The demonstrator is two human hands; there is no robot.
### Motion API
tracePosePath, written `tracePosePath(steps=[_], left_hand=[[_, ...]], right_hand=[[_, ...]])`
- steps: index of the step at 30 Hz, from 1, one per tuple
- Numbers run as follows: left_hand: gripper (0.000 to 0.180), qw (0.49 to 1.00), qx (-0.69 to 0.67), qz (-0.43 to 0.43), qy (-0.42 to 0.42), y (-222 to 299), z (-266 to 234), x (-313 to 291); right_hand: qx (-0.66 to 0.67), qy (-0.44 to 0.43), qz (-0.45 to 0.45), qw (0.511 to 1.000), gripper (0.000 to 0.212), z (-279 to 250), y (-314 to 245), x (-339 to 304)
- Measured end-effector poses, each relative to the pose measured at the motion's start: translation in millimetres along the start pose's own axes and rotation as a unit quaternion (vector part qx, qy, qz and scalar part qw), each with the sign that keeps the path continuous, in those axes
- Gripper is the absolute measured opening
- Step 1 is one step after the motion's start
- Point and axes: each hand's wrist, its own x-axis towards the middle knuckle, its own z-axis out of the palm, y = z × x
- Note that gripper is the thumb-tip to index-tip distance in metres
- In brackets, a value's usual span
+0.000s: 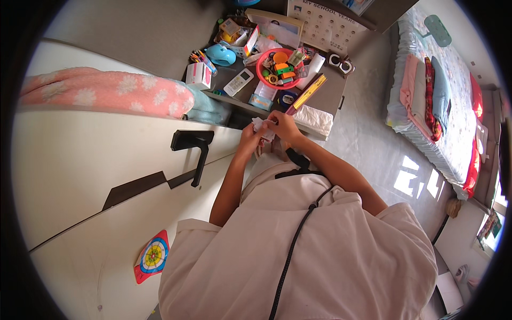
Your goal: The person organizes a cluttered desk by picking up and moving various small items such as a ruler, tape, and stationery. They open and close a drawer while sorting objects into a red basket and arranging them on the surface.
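Close in front of my body, both hands meet at the near edge of the cluttered desk. Between the fingers of my left hand (249,140) and my right hand (285,128) is a small whitish crumpled piece (260,125), thin like tissue or plastic film. Which of the two it is, I cannot tell. The fingers of both hands are bent and pinched on it. Just beyond them lie a pale box with a blue end (261,101), a dark blue round thing (288,98) and a long yellow and purple box (309,94). A white soft pack (314,119) lies right of my right hand.
On the desk stand a red basin (260,65) of small toys, a white remote control (238,82), a blue toy (220,54) and a white-pink box (198,76). At left is a white door with a black handle (192,141) and pink towel (112,92). A bed (421,69) stands right.
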Motion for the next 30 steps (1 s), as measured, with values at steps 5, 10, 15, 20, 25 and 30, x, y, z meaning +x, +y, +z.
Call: tracePosePath(steps=[5,10,15,20,25,30], left_hand=[[0.025,0.998,-0.061,-0.033,0.013,-29.4,-9.1,-7.9],[0.026,0.992,-0.051,-0.111,-0.006,-49.8,-11.9,-9.7],[0.028,0.976,-0.058,-0.209,0.028,-97.6,-10.4,1.5],[0.033,0.954,-0.093,-0.280,0.048,-160.3,-17.9,27.4],[0.030,0.946,-0.123,-0.289,0.079,-190.3,-6.2,40.1],[0.030,0.927,-0.153,-0.323,0.111,-215.1,-8.1,54.6]], right_hand=[[0.034,-0.053,-0.012,0.998,0.028,9.4,18.7,-7.8],[0.075,-0.222,0.171,0.957,0.028,14.6,43.3,-11.6],[0.116,-0.200,0.267,0.936,0.024,26.6,84.8,-20.4],[0.144,-0.154,0.341,0.916,0.021,20.4,81.1,-32.4],[0.153,-0.160,0.391,0.893,0.019,28.8,116.4,-42.9],[0.129,-0.161,0.400,0.893,0.019,31.3,108.6,-49.3]])
